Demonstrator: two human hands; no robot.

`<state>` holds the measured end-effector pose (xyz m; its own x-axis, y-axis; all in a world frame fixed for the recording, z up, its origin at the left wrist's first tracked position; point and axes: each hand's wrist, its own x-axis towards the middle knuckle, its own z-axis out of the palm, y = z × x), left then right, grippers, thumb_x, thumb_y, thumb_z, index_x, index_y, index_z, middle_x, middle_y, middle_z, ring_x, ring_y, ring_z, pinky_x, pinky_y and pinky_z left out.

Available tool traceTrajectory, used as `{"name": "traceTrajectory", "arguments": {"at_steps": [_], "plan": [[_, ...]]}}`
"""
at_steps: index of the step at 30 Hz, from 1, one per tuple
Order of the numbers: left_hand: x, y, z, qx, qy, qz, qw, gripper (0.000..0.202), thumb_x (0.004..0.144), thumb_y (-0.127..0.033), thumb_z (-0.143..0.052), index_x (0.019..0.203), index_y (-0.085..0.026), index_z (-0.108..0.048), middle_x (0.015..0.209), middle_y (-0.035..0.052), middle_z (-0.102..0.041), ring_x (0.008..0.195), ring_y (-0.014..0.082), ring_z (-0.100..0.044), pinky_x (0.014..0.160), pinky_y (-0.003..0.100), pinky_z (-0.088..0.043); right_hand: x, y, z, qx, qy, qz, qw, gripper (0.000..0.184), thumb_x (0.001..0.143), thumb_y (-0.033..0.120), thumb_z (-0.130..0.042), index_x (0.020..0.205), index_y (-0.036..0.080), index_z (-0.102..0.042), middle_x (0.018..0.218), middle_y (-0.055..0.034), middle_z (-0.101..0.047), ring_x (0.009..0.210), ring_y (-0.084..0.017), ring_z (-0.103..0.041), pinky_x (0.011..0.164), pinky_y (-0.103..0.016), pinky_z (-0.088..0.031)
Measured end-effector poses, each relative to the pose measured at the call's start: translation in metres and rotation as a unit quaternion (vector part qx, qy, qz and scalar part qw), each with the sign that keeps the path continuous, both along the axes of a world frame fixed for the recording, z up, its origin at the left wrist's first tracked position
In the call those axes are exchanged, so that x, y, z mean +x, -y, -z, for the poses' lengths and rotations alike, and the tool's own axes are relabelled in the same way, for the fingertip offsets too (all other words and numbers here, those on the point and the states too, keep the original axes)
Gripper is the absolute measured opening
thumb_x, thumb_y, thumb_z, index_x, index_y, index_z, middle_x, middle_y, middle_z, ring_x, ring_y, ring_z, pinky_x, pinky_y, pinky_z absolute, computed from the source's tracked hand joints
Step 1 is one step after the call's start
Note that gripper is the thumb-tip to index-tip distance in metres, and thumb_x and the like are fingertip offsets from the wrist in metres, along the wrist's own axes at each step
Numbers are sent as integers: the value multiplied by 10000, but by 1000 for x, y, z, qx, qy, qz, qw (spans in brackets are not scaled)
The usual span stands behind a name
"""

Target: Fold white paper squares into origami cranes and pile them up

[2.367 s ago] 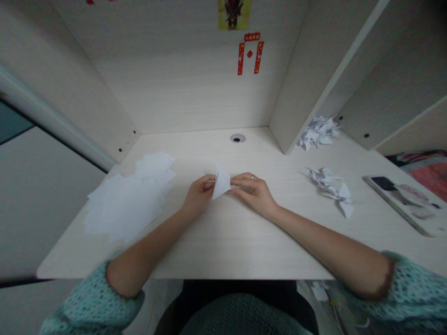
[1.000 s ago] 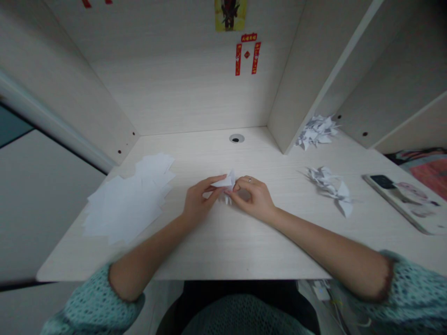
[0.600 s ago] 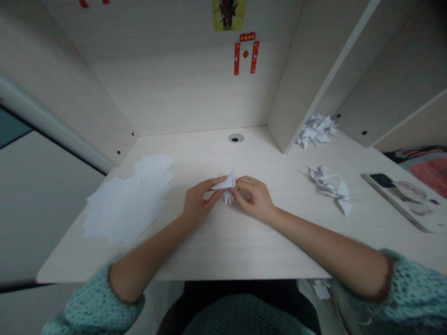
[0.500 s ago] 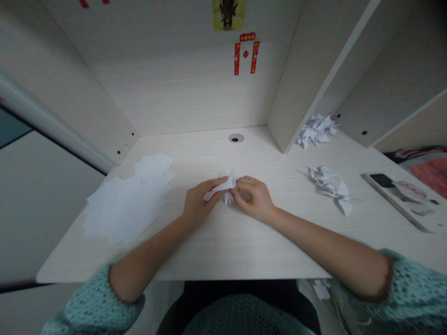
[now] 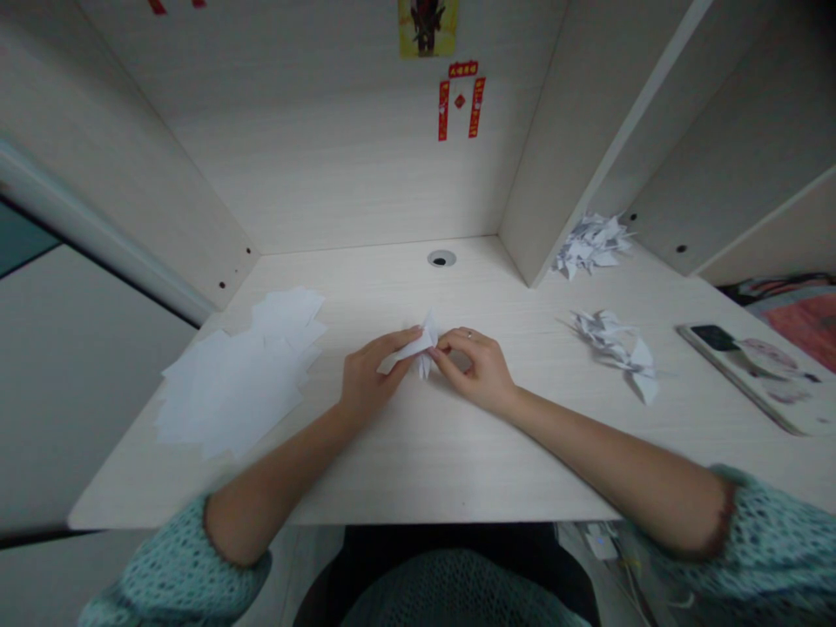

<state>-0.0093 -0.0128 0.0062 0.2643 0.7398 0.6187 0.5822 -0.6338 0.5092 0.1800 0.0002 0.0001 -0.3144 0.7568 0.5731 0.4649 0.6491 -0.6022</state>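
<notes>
A white folded paper crane is held between my two hands above the middle of the desk, with pointed flaps sticking up and down. My left hand pinches its left side between thumb and fingers. On the other side, my right hand, a ring on one finger, has thumb and forefinger closed on the crane's right edge. Left of my hands lies a spread pile of white paper sheets. Several folded paper cranes rest to the right.
A larger heap of folded white paper sits behind the upright panel. At the right lies a phone near red cloth. The desk has a round cable hole near its back wall.
The crane has shifted and turned slightly to the left, its left flap now reaching lower over my left fingers. My left hand moved a little left with it; both hands keep hold.
</notes>
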Motion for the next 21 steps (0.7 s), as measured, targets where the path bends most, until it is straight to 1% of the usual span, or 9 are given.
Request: {"name": "traceTrajectory", "arguments": {"at_steps": [3, 9, 14, 21], "plan": [[0, 0, 0, 3, 8, 11, 1000, 305, 843, -219, -590, 1147, -234, -614, 1137, 44, -683, 1021, 172, -655, 905, 326, -547, 1, 0, 0, 11, -3, 0, 1000, 137, 858, 260, -527, 737, 212, -567, 695, -29, -633, 692, -172, -596, 674, -310, -456], [2, -2, -1, 42, 11, 56, 997, 332, 812, -221, -638, 1143, -239, -612, 1136, 47, -683, 1052, 178, -643, 937, 344, -534, 1, 2, 0, 23, -1, 2, 1000, 135, 830, 213, -524, 697, 217, -547, 668, -25, -623, 673, -176, -588, 661, -314, -453], [2, -2, -1, 62, 4, 60, 996, 332, 781, -238, -679, 1109, -220, -633, 1135, 61, -684, 1035, 178, -651, 923, 333, -538, 1, 3, -2, 29, 8, -6, 1000, 125, 817, 205, -529, 694, 217, -549, 655, -20, -622, 663, -174, -587, 666, -314, -454], [1, -1, 0, 60, 11, 73, 995, 295, 807, -225, -646, 1102, -232, -647, 1136, 51, -684, 1024, 171, -657, 900, 320, -551, 0, 3, -2, 35, 6, -6, 999, 128, 807, 206, -539, 680, 220, -549, 668, -23, -638, 672, -176, -592, 666, -315, -457]]}}
